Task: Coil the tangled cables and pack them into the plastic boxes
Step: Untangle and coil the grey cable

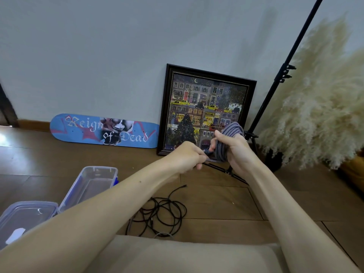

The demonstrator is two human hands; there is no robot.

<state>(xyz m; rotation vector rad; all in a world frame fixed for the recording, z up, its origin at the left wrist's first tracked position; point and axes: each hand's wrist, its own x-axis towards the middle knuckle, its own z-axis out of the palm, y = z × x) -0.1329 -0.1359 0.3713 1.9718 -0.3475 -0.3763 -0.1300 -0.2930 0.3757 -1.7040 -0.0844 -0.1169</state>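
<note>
Where the view lies nearest, well in front of the framed picture (206, 109), a tangle of black cables (163, 213) lies loose, with a lidded plastic box (27, 215) and an open plastic box (94, 180) off to the picture's front left. Just before its lower right corner, the right hand (236, 152) grips a coiled grey-purple cable (230, 133), fingers wrapped round it, while the left hand (189, 156) pinches its free end. A skateboard deck (88, 129) leans left of the picture.
</note>
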